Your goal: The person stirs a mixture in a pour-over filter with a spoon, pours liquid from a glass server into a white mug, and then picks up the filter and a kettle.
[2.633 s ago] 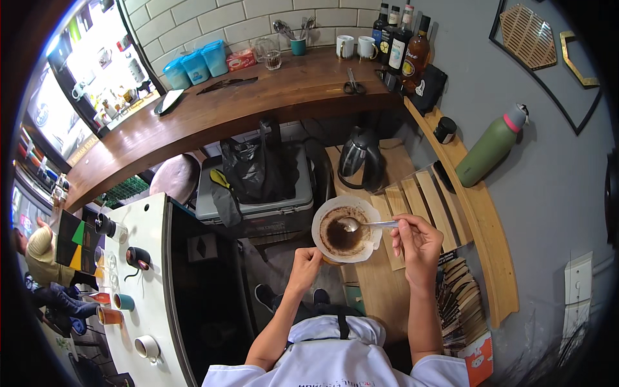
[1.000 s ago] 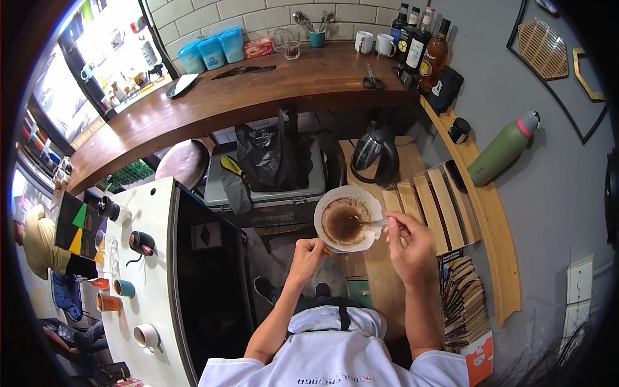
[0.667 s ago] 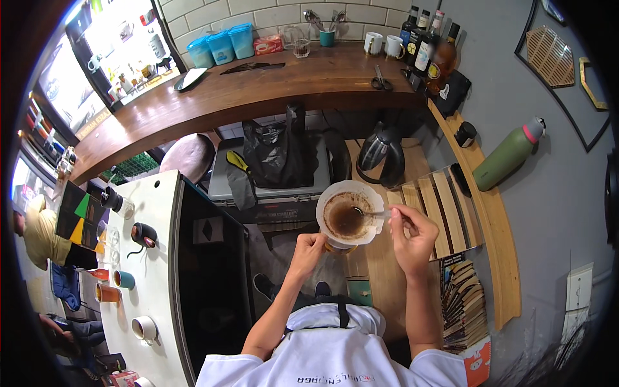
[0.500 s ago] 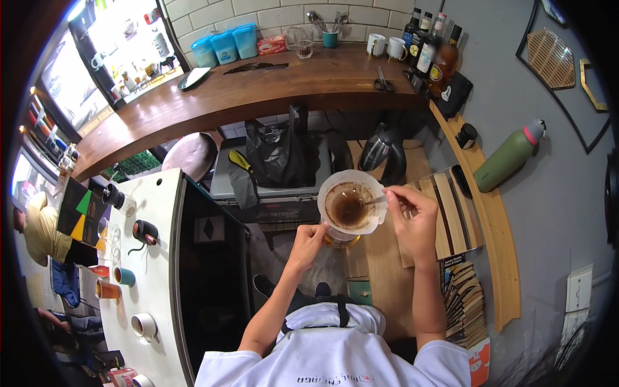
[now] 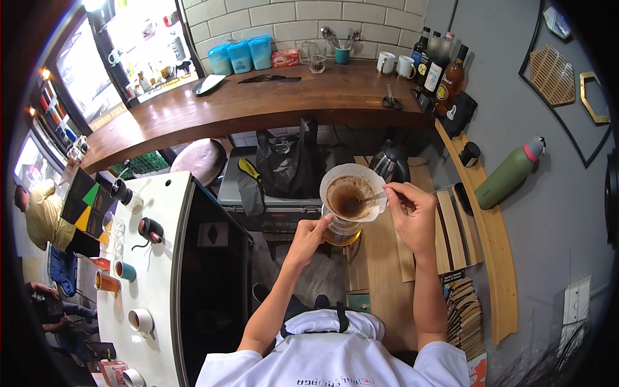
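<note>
In front of me a white paper coffee filter [image 5: 331, 178] sits in a dripper and contains wet coffee grounds and brown liquid [image 5: 347, 198]. Beneath it is a glass server [image 5: 342, 235] with amber liquid at its bottom. My left hand [image 5: 311, 238] is closed at the near left side of the dripper, thumb up; the part it grips is mostly hidden. Between the thumb and fingers of my right hand [image 5: 412, 213] is the handle of a metal spoon [image 5: 372, 197], whose bowl dips into the brown liquid.
A wooden counter [image 5: 277, 103] with mugs, bottles and scissors [image 5: 391, 98] runs across the back. Left, a white table [image 5: 155, 277] bears cups and a hand grinder [image 5: 126, 195]. A kettle [image 5: 391, 161] stands beyond the filter; a green bottle [image 5: 509, 174] is on the right ledge.
The view has tilted up slightly, so the counter sits lower in the picture. More of the glass server shows under the filter. The spoon has shifted a little within the liquid; both hands keep their grips.
</note>
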{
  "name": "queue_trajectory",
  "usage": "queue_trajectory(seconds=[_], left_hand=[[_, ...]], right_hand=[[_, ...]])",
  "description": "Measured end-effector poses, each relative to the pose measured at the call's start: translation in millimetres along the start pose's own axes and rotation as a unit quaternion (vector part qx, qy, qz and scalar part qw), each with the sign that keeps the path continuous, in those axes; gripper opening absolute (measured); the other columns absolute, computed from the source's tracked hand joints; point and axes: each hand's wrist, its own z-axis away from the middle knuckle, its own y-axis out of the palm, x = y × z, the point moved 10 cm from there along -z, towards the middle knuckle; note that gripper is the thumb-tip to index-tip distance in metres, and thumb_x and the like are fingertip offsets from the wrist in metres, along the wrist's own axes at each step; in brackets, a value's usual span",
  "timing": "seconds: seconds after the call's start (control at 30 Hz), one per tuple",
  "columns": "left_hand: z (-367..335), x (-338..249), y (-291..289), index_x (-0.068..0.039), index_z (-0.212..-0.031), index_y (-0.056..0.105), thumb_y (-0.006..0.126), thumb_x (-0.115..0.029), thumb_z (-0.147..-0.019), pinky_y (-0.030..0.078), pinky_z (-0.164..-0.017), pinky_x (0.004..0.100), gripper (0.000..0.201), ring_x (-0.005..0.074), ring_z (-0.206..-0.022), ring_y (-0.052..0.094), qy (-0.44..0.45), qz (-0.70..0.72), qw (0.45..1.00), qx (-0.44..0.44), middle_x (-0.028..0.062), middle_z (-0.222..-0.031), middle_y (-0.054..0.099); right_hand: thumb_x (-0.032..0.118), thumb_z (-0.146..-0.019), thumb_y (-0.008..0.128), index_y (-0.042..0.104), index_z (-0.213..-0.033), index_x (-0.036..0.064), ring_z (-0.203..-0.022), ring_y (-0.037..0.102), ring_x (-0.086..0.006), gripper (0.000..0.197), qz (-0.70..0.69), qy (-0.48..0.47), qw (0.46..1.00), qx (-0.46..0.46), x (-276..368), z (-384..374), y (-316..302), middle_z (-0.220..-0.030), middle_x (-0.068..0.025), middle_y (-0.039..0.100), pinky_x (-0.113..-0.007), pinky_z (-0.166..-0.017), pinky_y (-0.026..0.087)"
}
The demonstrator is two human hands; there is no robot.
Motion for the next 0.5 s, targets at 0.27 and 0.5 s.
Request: queue_trajectory(seconds=[0.27,0.5], left_hand=[[-12.8,52.7,16.7,-0.007,-0.052,0.044,0.053,-0.036,-0.095,0.02,-0.046,0.0255,0.053,0.0038,-0.052,0.026,0.016,-0.068,0.997,0.033,-0.0079,-0.054,0.035],[-5.9,118.3,57.1,-0.004,-0.053,0.04,0.052,-0.037,-0.095,0.02,-0.045,0.0274,0.054,0.0041,-0.052,0.027,-0.008,-0.148,0.985,0.092,-0.0068,-0.052,0.033]], right_hand=[[0.0,-0.083,0.063,0.066,-0.088,-0.0054,-0.054,0.049,-0.0069,0.007,0.006,0.061,0.997,-0.046,-36.7,32.8,-25.4,-0.065,-0.0064,0.059,-0.022,-0.049,0.038],[0.002,-0.089,0.06,0.065,-0.093,-0.0062,-0.06,0.053,-0.0051,0.011,0.008,0.196,0.978,-0.076,-108.9,101.7,-58.0,-0.074,-0.0034,0.062,-0.019,-0.053,0.041]])
